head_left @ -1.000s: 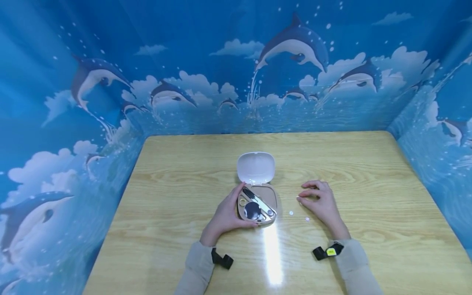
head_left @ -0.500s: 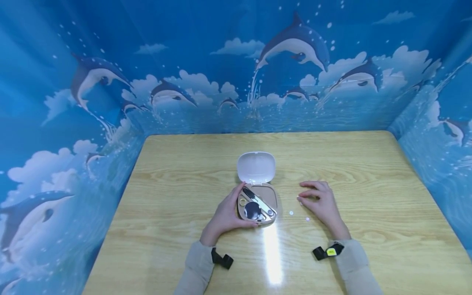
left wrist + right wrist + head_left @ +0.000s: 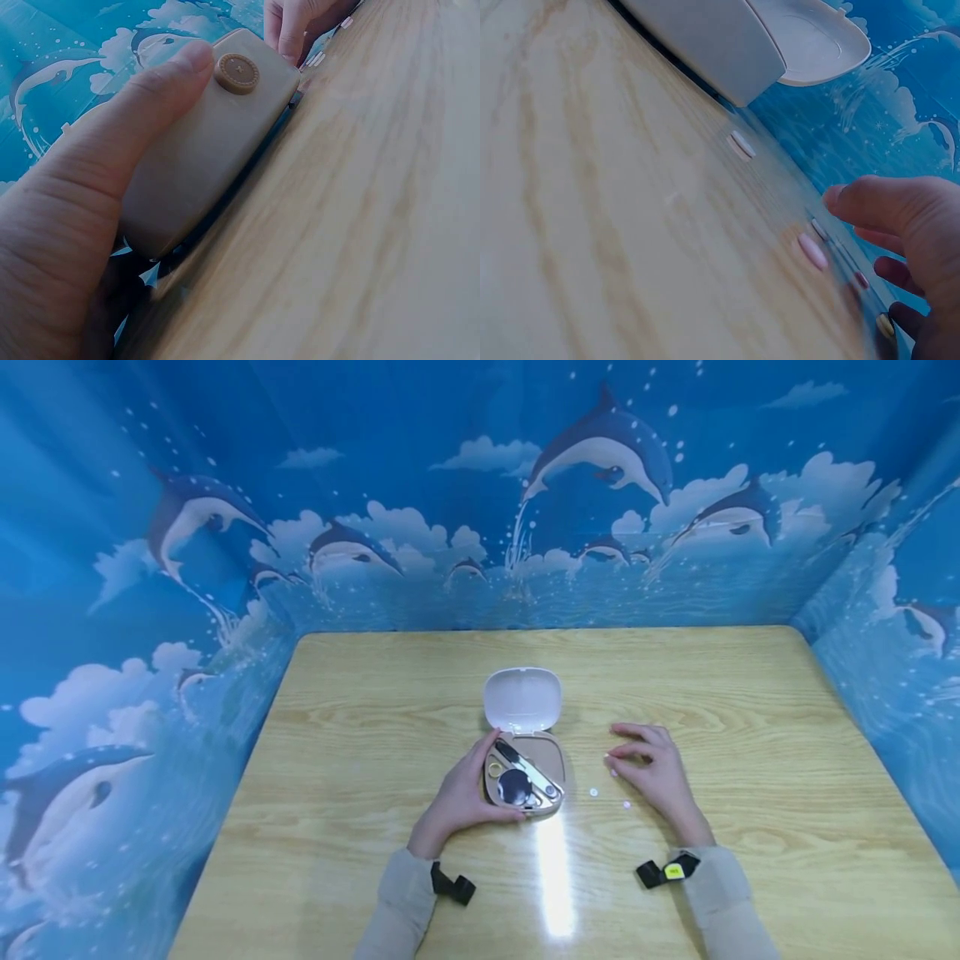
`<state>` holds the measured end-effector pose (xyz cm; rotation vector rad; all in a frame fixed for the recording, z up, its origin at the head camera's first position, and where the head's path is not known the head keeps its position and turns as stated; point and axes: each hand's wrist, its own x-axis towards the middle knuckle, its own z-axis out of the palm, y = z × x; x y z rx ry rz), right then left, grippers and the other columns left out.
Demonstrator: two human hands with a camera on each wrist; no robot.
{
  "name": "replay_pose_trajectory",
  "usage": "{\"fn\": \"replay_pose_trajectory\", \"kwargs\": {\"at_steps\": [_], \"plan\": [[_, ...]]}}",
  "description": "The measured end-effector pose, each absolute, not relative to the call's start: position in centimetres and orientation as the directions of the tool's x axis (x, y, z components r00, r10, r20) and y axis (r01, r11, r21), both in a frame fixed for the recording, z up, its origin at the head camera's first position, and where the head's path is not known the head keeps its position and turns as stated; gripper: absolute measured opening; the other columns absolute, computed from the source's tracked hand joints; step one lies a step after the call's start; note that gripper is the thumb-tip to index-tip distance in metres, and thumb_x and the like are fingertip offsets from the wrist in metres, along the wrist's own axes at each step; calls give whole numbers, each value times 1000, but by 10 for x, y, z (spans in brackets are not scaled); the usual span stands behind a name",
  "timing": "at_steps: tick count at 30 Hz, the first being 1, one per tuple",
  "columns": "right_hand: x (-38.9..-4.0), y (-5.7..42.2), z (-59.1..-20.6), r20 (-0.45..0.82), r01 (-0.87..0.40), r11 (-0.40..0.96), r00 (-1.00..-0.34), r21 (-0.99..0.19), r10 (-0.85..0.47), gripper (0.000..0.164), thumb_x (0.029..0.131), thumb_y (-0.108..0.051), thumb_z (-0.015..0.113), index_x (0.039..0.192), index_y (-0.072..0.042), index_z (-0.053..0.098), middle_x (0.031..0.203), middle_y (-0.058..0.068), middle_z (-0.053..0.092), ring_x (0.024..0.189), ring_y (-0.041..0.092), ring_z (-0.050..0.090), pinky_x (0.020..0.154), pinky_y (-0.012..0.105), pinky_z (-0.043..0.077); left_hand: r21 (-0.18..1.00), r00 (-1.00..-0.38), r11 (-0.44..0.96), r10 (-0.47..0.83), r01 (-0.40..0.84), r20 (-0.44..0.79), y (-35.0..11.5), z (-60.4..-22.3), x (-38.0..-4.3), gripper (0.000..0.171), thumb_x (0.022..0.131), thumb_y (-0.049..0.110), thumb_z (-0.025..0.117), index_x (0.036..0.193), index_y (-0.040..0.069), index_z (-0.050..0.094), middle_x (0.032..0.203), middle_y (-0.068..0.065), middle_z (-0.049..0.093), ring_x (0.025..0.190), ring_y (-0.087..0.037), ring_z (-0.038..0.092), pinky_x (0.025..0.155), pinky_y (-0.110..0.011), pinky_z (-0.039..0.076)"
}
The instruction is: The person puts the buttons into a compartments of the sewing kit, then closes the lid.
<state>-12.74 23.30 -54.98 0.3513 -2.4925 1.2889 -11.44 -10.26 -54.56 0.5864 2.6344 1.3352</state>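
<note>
An open beige case (image 3: 543, 752) with a hinged white lid (image 3: 522, 700) sits mid-table. My left hand (image 3: 461, 791) grips its left side, thumb at the front beside a round tan latch button (image 3: 238, 73). Inside lie a dark round disc (image 3: 514, 787), a small gold ring (image 3: 494, 770) and a long silver tool with a black end (image 3: 517, 760). To the right, my right hand (image 3: 651, 767) hovers over several small button-like discs, fingers loosely bent. A pink disc (image 3: 812, 251) lies under its thumb, and a white disc (image 3: 741, 142) lies nearer the case.
Another pale pink disc (image 3: 627, 805) lies on the wooden table (image 3: 360, 727), close to the right wrist. A dolphin-printed blue backdrop (image 3: 420, 527) stands along the table's back and sides. Black wrist cameras (image 3: 453, 885) are strapped to both sleeves.
The right hand's fingertips have shifted slightly, and a pink disc now shows beside the thumb. The left hand and the case stay in place.
</note>
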Motion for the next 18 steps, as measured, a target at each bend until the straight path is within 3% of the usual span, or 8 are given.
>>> {"fn": "replay_pose_trajectory", "kwargs": {"at_steps": [9,18], "plan": [[-131,228,-539,339,-310,539,-940,-783,-48,16,71,-1,86,80,-11,76,123,5,67,113,20,49,98,18,33,793,-911,531,406,298,70,-103,-545,-115,135,52,61,92,159,36,12,160,-1,31,141,-29,37,112,-54,33],[-138,226,-529,357,-315,537,-934,-783,-27,16,72,-2,86,83,-11,77,127,4,66,116,18,48,99,35,34,797,-916,534,396,282,59,-103,-545,-114,136,52,56,94,158,39,11,160,2,31,141,-27,36,113,-52,33]]}}
